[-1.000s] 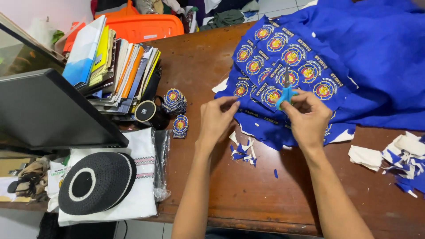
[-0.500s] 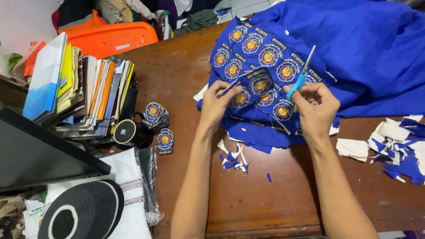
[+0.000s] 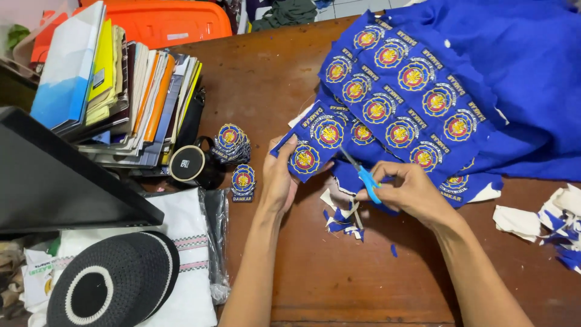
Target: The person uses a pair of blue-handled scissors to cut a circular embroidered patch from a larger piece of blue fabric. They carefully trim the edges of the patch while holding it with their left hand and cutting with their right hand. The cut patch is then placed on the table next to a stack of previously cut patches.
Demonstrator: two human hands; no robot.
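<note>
A blue cloth sheet (image 3: 417, 91) covered with round embroidered patches lies across the far right of a brown wooden table (image 3: 315, 266). My left hand (image 3: 279, 178) grips the sheet's near-left corner, thumb on a round patch (image 3: 304, 158). My right hand (image 3: 407, 194) holds small scissors with blue handles (image 3: 365, 179), blades pointing up-left into the cloth between two patches. Blue and white cloth scraps (image 3: 342, 219) lie below my hands.
Cut-out patches (image 3: 233, 144) are stacked beside a black mug (image 3: 189, 165). Leaning books (image 3: 121, 91), an orange box (image 3: 163, 21) and a black panel (image 3: 54, 175) fill the left. A black knitted cap (image 3: 112, 281) rests on folded white cloth. More scraps (image 3: 554, 224) lie right.
My hands and the sheet's corner have come lower and nearer to me. The scissors, earlier raised with tips up, now point up-left into the cloth. The view has shifted left.
</note>
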